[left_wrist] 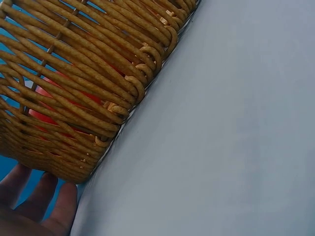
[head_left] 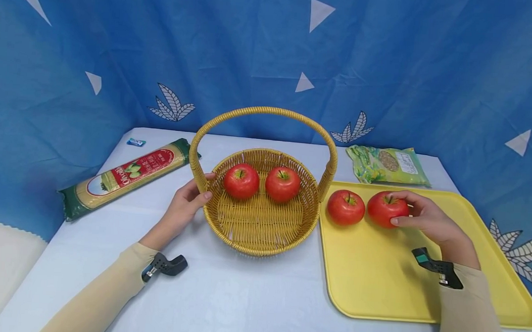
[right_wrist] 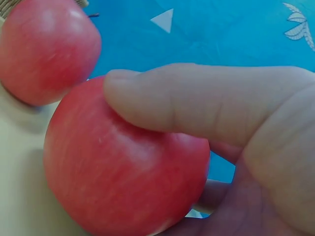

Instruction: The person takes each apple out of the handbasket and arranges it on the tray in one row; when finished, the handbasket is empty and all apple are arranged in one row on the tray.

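A yellow wicker basket (head_left: 262, 248) with a tall arched handle stands mid-table, with two red apples (head_left: 241, 181) inside towards its back. My left hand (head_left: 185, 202) grips the basket's left side by the handle's foot, thumb at the rim; the left wrist view shows fingertips (left_wrist: 66, 204) against the woven wall. Over the yellow tray (head_left: 377, 275), my right hand (head_left: 433, 220) holds a red apple (head_left: 384, 211) between thumb and fingers. Another red apple (head_left: 346, 207) sits just left of it on the tray, close to the basket.
A long pack of spaghetti (head_left: 127, 175) lies slanted at the left, with a small blue packet (head_left: 136, 142) behind it. Behind the tray is a green food bag (head_left: 388, 165). A blue curtain (head_left: 253, 51) hangs along the table's back edge.
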`<state>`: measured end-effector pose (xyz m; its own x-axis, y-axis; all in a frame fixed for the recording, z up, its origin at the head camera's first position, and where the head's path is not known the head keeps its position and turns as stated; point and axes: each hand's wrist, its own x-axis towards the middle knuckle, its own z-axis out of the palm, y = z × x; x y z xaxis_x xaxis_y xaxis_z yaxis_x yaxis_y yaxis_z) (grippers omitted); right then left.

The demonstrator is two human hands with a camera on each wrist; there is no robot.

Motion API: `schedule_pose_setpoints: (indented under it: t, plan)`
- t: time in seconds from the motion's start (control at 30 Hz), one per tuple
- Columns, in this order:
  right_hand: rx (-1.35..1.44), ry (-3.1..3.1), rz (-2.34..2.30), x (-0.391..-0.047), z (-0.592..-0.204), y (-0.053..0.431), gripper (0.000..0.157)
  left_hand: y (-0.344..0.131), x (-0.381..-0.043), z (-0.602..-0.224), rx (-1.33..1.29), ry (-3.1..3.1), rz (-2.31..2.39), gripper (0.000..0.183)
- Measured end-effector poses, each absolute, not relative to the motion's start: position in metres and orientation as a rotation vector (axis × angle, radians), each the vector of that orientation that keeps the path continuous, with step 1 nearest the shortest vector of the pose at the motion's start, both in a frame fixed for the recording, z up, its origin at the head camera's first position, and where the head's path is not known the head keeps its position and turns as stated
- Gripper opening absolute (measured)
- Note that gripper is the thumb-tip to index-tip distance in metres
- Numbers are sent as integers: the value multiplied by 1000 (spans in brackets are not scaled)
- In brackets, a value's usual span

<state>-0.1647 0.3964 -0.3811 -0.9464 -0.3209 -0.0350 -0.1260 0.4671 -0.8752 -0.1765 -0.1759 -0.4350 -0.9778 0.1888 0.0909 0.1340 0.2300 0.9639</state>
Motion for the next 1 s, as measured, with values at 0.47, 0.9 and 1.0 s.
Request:
schedule_pose_setpoints:
  t: [0.47,0.9,1.0]
  plan:
    - [-401,2539,-1403,-164,-382,391,53,-175,-176,-433,345,2391,1940,49]
    - [-442,2432,-1490,-164,-385,397,47,-175,-175,-432,347,2415,1911,49]
    - [-470,2409,-1500,-165,-387,397,49,-175,-175,-432,346,2425,1898,49]
